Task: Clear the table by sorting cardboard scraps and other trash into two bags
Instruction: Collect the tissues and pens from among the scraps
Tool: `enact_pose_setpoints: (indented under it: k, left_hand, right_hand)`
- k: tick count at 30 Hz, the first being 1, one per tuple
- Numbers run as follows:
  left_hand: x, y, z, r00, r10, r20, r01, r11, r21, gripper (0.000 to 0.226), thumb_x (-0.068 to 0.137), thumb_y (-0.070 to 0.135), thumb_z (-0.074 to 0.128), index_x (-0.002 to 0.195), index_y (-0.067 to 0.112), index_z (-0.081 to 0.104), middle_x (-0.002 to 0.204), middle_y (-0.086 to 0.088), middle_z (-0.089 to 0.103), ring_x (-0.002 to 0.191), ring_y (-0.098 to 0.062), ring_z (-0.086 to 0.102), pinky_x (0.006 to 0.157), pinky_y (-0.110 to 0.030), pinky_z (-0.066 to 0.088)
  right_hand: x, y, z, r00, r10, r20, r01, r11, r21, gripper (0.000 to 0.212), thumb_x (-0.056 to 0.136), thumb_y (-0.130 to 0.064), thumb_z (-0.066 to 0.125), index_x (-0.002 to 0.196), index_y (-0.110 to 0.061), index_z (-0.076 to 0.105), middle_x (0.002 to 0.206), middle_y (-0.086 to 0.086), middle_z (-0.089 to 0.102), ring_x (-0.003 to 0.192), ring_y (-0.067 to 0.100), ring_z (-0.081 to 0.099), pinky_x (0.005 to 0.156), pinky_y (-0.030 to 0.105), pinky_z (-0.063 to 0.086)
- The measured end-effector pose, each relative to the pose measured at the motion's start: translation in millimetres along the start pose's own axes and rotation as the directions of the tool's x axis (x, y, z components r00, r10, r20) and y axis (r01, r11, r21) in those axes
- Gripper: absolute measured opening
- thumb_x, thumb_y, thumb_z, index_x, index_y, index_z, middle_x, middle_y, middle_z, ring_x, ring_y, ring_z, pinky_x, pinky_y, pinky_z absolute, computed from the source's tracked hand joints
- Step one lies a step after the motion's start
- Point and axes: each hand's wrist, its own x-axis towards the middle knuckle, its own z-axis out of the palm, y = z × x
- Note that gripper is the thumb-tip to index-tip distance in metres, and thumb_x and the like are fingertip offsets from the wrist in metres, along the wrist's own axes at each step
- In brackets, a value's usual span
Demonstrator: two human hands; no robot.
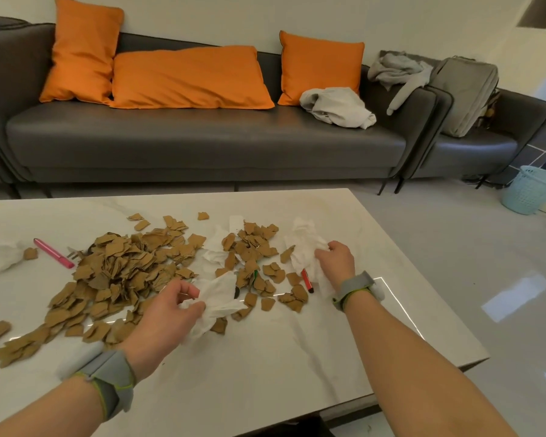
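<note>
Hands both closed on crumpled white paper tissues: left hand (pixel 167 307) pinching one tissue (pixel 216 299), right hand (pixel 334 258) gripping another (pixel 303 247). Torn brown cardboard scraps (pixel 120 263) cover the white marble table (pixel 281 357). Risk: scraps caught in a lifted tissue would be missorted. Near edge and right side clear; no bags visible.

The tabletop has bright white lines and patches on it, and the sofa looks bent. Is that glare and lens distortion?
Head view: yes, the glossy table mirrors a light strip as thin bright lines near the right hand and the left wrist, and the floor shows glare patches. The wide-angle lens bows the sofa and table edges. The picture is slightly soft overall.
</note>
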Motion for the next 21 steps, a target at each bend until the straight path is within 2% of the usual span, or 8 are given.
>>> enact_pose_setpoints:
  k: [2, 5, 8, 12, 15, 17, 19, 21]
  left_hand:
    - [-1.6, 2.2, -1.0, 1.000, 0.002, 0.002, -0.002, 1.000, 0.001, 0.009, 0.092, 0.021, 0.066, 0.097, 0.026, 0.060, 0.105, 0.000, 0.064, 0.070, -0.023, 0.058, 0.056, -0.034, 0.048]
    - [-6.3, 6.3, -2.9, 1.000, -0.007, 0.022, 0.008, 1.000, -0.019, 0.011, 0.091, 0.022, 0.065, 0.097, 0.030, 0.060, 0.107, 0.002, 0.062, 0.078, -0.035, 0.068, 0.063, -0.046, 0.057]
    - [-10.4, 9.5, -2.5, 0.999, -0.016, 0.037, 0.019, 0.997, -0.077, 0.016, 0.090, 0.016, 0.065, 0.093, 0.032, 0.061, 0.111, 0.002, 0.061, 0.081, -0.037, 0.072, 0.071, -0.058, 0.059]
    - [-17.1, 17.7, 3.4, 0.996, 0.007, 0.094, 0.008, 0.988, -0.155, 0.038, 0.091, -0.001, 0.053, 0.097, 0.035, 0.066, 0.112, -0.004, 0.058, 0.080, -0.036, 0.074, 0.075, -0.062, 0.057]
    - [-24.3, 26.9, 11.5, 0.992, -0.011, 0.124, 0.031, 0.986, -0.162, 0.041, 0.092, -0.007, 0.045, 0.098, 0.026, 0.069, 0.103, -0.012, 0.064, 0.077, -0.032, 0.071, 0.080, -0.056, 0.058]
    - [-29.9, 34.3, 21.0, 0.992, -0.028, 0.126, 0.046, 0.988, -0.145, 0.034, 0.092, -0.005, 0.043, 0.097, 0.018, 0.067, 0.095, -0.019, 0.069, 0.073, -0.030, 0.066, 0.071, -0.045, 0.055]
    - [-32.7, 45.1, 33.8, 0.988, -0.040, 0.148, 0.059, 0.990, -0.127, 0.025, 0.093, 0.001, 0.044, 0.098, 0.016, 0.063, 0.093, -0.019, 0.068, 0.072, -0.028, 0.061, 0.066, -0.038, 0.048]
    - [-26.4, 57.4, 54.7, 0.981, -0.022, 0.195, 0.028, 0.999, -0.033, 0.019, 0.093, 0.010, 0.047, 0.105, 0.020, 0.058, 0.096, -0.012, 0.065, 0.076, -0.024, 0.060, 0.064, -0.034, 0.047]
  right_hand:
    - [-2.8, -8.0, -10.5, 1.000, 0.027, 0.012, -0.029, 0.981, 0.193, 0.026, 0.080, -0.013, 0.061, 0.064, -0.017, 0.041, 0.063, 0.003, 0.041, 0.064, 0.022, 0.043, 0.059, 0.030, 0.035]
    - [-8.3, -29.9, -28.4, 0.995, 0.094, 0.031, -0.099, 0.922, 0.373, 0.016, 0.084, -0.012, 0.057, 0.071, -0.012, 0.049, 0.069, 0.010, 0.045, 0.065, 0.023, 0.045, 0.059, 0.032, 0.037]
    - [-20.5, -49.5, -48.6, 0.976, 0.185, 0.118, -0.219, 0.857, 0.467, 0.017, 0.085, -0.020, 0.050, 0.075, -0.008, 0.059, 0.070, 0.013, 0.056, 0.064, 0.028, 0.055, 0.059, 0.032, 0.046]
    - [-48.3, -54.2, -77.0, 0.949, 0.252, 0.189, -0.313, 0.820, 0.478, 0.019, 0.084, -0.017, 0.047, 0.067, -0.012, 0.054, 0.065, 0.011, 0.054, 0.054, 0.028, 0.054, 0.054, 0.029, 0.046]
    - [-76.3, -51.0, -92.4, 0.927, 0.246, 0.285, -0.362, 0.791, 0.494, 0.027, 0.091, -0.012, 0.046, 0.065, -0.009, 0.054, 0.049, 0.007, 0.054, 0.038, 0.022, 0.054, 0.041, 0.021, 0.045]
    - [-87.6, -46.0, -98.5, 0.891, 0.228, 0.392, -0.423, 0.731, 0.536, 0.030, 0.092, -0.013, 0.047, 0.065, -0.007, 0.056, 0.046, 0.006, 0.055, 0.035, 0.018, 0.053, 0.037, 0.017, 0.043]
    - [-88.3, -42.6, -102.8, 0.874, 0.236, 0.424, -0.459, 0.688, 0.562, 0.026, 0.090, -0.019, 0.049, 0.069, -0.008, 0.059, 0.055, 0.007, 0.059, 0.043, 0.020, 0.058, 0.043, 0.020, 0.046]
    - [-86.2, -45.5, -106.8, 0.868, 0.242, 0.434, -0.478, 0.643, 0.598, 0.018, 0.087, -0.025, 0.051, 0.077, -0.013, 0.060, 0.071, 0.005, 0.061, 0.058, 0.023, 0.060, 0.061, 0.028, 0.049]
